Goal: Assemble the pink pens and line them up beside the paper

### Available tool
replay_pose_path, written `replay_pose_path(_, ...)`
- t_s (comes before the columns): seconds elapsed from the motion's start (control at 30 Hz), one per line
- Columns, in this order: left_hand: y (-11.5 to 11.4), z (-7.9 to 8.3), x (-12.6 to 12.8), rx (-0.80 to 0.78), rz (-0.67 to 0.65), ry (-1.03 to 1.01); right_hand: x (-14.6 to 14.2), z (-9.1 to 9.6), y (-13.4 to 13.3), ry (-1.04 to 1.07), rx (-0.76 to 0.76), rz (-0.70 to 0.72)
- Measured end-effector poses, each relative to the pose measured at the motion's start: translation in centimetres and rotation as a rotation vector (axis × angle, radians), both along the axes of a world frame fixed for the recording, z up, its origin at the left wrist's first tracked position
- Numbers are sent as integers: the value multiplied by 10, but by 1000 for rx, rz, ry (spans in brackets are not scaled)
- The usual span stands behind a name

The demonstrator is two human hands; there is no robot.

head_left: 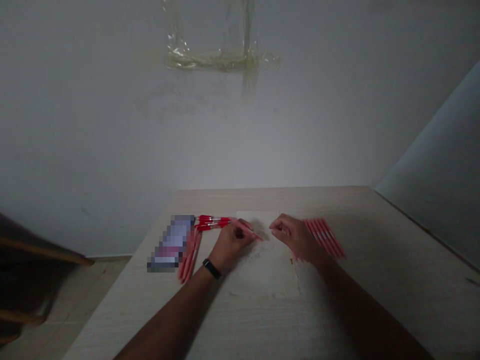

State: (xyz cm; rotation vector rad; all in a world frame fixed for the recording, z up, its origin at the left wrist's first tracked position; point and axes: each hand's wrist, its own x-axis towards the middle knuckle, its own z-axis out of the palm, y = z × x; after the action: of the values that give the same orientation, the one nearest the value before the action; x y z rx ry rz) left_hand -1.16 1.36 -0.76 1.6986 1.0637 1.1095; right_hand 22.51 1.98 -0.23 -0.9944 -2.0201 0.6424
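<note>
My left hand, with a black band at the wrist, is closed around a slim pink-red pen. Its tip slants down to the right over a pale sheet. Across a small gap, my right hand has its thumb and forefinger pinched; anything between them is too small to make out. Beside the right hand lies a row of several pink-red pens, partly covered by it. Several red pens with clear parts lie behind the left hand, and more pink pens rest to its left.
A blurred-out, phone-like rectangle lies at the table's left side. The light wooden table meets a grey wall with yellowed tape. At the lower left is a wooden frame above the tiled floor.
</note>
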Motion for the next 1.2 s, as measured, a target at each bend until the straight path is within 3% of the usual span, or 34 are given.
replay_pose_path(0.1,2,4,-1,-64,29,-155,0,-1,1,-56,63,68)
replay_pose_path(0.3,-2,11,2,-121,55,-236,1,-3,3,-37,65,109)
replay_pose_path(0.63,-9,5,8,-224,25,-272,0,-6,5,25,14,80)
replay_pose_path(0.97,-10,7,8,-210,-9,-233,1,-9,7,-53,63,134)
replay_pose_path(1.2,-10,10,8,-176,8,-225,3,-1,4,-32,46,145)
